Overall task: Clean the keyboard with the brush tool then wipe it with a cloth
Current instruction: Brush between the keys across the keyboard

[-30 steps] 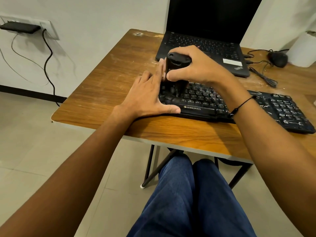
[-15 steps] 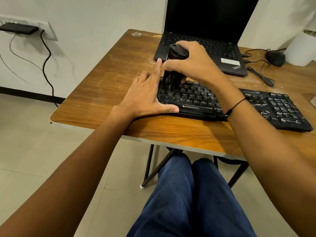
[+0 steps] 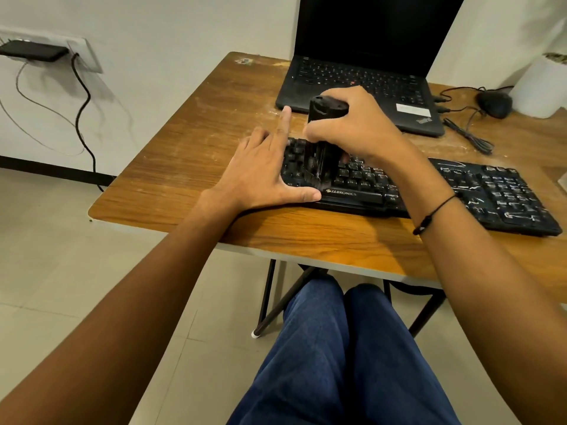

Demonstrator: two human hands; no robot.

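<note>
A black keyboard [image 3: 478, 191] lies on the wooden table [image 3: 190, 167], its right half streaked with white dust. My right hand [image 3: 359, 127] grips a black upright brush tool [image 3: 322, 142] whose bristles touch the keys at the keyboard's left part. My left hand [image 3: 264, 173] lies flat with straight fingers on the keyboard's left end, the thumb along its front edge. No cloth is in view.
An open black laptop [image 3: 362, 78] stands behind the keyboard. A black mouse [image 3: 494, 104] with cables and a white pot [image 3: 543, 87] sit at the back right. A phone [image 3: 30, 50] rests on a wall socket at left. My legs are under the table.
The brush tool in my right hand has shifted slightly toward me across the left keys. My left hand has stayed flat on the keyboard's left end.
</note>
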